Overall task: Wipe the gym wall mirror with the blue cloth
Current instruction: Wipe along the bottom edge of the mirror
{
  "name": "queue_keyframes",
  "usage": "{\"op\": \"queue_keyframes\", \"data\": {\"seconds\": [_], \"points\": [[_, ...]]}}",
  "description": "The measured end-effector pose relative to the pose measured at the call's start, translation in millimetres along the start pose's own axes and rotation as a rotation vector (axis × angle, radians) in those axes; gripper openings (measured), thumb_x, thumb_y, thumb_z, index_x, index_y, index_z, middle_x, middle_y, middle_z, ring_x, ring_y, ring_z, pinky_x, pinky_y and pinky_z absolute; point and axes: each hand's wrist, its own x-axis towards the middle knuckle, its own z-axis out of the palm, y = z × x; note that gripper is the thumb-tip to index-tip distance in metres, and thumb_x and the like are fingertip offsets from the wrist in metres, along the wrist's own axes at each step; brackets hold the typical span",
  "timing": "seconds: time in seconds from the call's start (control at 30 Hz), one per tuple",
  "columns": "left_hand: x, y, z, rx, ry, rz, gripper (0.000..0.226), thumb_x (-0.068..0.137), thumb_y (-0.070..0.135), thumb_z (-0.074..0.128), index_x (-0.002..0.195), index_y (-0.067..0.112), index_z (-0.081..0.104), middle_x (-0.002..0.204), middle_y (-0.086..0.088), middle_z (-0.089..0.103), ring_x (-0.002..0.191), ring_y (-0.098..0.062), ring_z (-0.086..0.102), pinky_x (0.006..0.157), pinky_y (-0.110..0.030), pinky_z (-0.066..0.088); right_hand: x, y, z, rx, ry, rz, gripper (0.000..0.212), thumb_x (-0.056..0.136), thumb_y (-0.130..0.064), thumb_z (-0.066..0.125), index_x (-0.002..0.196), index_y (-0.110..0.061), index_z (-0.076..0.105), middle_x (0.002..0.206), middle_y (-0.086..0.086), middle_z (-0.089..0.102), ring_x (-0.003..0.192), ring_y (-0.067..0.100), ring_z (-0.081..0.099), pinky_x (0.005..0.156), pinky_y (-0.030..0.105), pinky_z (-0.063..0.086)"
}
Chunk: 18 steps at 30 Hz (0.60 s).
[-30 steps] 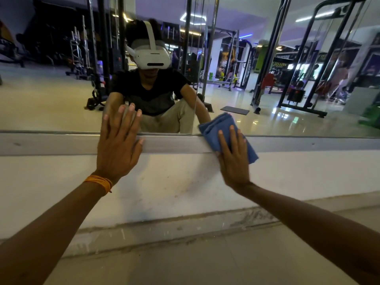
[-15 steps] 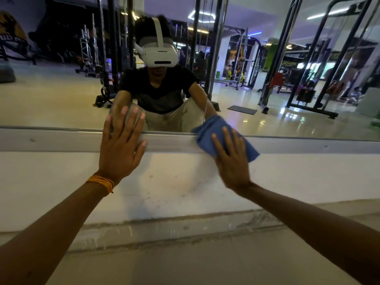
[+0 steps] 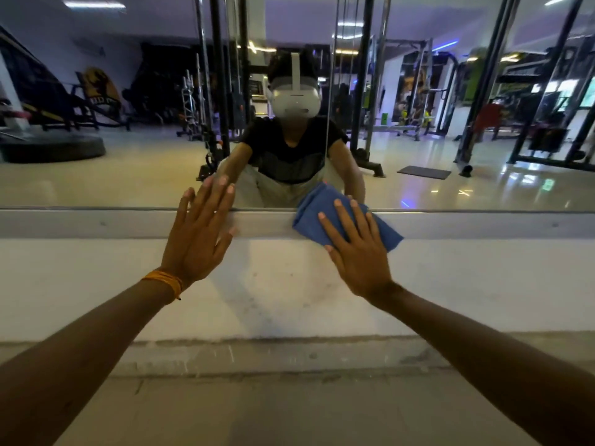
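The gym wall mirror (image 3: 450, 123) fills the upper half of the view, ending in a metal bottom frame (image 3: 96, 223). A folded blue cloth (image 3: 314, 214) lies across that frame and the lowest strip of glass. My right hand (image 3: 357, 252) presses the cloth flat with straight, spread fingers. My left hand (image 3: 199, 233), with an orange thread band at the wrist, rests flat with straight fingers on the frame and wall, fingertips reaching onto the glass. The part of the cloth under my right palm is hidden.
Below the frame runs a white plaster wall (image 3: 289, 284) with a rough concrete skirting (image 3: 289, 355) and the floor (image 3: 289, 413). The mirror reflects a crouching person in a white headset, cable machines and racks.
My right hand slid the cloth to the left along the mirror's bottom edge. My left hand stays flat in nearly the same spot. The view has tilted up, showing more mirror.
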Motion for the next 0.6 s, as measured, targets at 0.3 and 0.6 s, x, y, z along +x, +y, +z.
{"op": "queue_keyframes", "data": {"seconds": [0.3,0.6], "points": [[-21.3,-14.7,-11.4,-0.045,0.041,-0.189,0.07,0.103,0.034,0.037,0.163,0.006,0.016,0.172,-0.014,0.007,0.159,-0.034,0.005,0.125,-0.062,0.013,15.1,-40.4,9.7,0.093,0.019,0.088,0.062,0.108,-0.036,0.043,0.164,-0.023,0.02,0.171,0.014,0.011,0.157,0.039,0.004,0.126,0.06,0.006],[-15.7,-38.7,12.7,-0.029,0.129,-0.167,0.065,0.105,0.031,0.037,0.161,0.001,0.022,0.169,-0.024,0.014,0.156,-0.044,0.013,0.122,-0.068,0.014,3.9,-15.5,32.4,0.022,0.116,0.033,0.065,0.107,-0.043,0.04,0.164,-0.031,0.011,0.171,0.005,0.011,0.158,0.033,0.005,0.127,0.052,0.002]]}}
